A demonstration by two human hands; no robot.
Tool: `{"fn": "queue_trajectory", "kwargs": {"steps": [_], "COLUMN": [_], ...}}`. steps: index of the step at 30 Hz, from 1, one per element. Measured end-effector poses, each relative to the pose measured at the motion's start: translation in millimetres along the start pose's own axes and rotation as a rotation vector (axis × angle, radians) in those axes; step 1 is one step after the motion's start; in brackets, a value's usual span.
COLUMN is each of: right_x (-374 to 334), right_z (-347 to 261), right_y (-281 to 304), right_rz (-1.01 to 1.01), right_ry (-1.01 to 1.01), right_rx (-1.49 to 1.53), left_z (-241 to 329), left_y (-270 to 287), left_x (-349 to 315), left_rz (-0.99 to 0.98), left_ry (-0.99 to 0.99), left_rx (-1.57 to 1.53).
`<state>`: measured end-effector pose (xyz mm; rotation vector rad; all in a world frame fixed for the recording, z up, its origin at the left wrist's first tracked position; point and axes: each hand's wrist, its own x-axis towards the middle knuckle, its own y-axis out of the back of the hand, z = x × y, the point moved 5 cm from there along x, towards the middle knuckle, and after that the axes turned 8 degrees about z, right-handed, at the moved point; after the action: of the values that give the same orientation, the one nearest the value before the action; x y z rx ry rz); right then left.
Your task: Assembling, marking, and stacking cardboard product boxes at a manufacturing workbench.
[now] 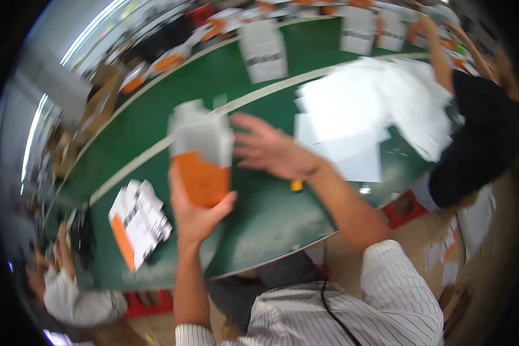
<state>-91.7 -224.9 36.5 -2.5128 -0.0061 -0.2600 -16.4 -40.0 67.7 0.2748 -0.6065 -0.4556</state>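
An orange and white cardboard box (202, 173) stands upright in my left hand (196, 213), whose thumb and fingers wrap round its lower end. The box's white flaps at the top are raised and blurred by motion. To the right of it is my right hand (271, 150), fingers spread towards the white upper side; whether the fingertips touch it I cannot tell. A stack of flat folded boxes (138, 222), white with an orange edge, lies on the green table (259, 225) left of my left forearm.
White sheets (352, 121) spread over the table at the right, near a person in black (478, 138). A small yellow item (296, 185) lies near my right wrist. White boxes (262, 52) stand across the pale dividing strip. Another person (78, 294) sits at the lower left.
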Motion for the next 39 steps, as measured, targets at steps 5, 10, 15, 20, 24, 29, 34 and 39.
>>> {"fn": "queue_trajectory", "kwargs": {"steps": [5,10,15,20,24,29,34,39], "right_x": [4.7,6.1,8.2,4.2,7.7,11.9,11.5,6.9], "right_z": [7.2,12.2,26.1,31.1,24.5,16.4,20.6,14.5], "right_y": [-26.9,-62.7,-52.9,-42.7,-34.7,-25.7,-20.9,-32.4], "right_rz": [0.058,0.147,0.397,0.594,0.407,0.211,0.169,0.038], "right_ry": [0.088,0.35,0.357,0.316,0.238,0.09,0.116,0.092], "right_rx": [-0.179,-0.52,-0.218,-0.046,0.039,0.001,-0.004,-0.069], "left_z": [17.2,7.8,11.6,33.2,26.6,22.1,41.4,25.4], "left_y": [29.8,22.3,2.5,-12.2,-8.1,3.3,-15.0,6.3], "left_x": [2.1,-5.7,-8.0,1.3,3.3,16.7,18.0,16.5], "left_rz": [-0.34,-0.065,0.191,0.442,0.272,0.235,0.187,-0.16], "left_ry": [-0.166,0.046,0.097,-0.36,-0.545,-0.397,-0.141,0.003], "left_rx": [0.023,-0.222,-0.481,-0.374,0.058,-0.035,-0.459,-0.534]}}
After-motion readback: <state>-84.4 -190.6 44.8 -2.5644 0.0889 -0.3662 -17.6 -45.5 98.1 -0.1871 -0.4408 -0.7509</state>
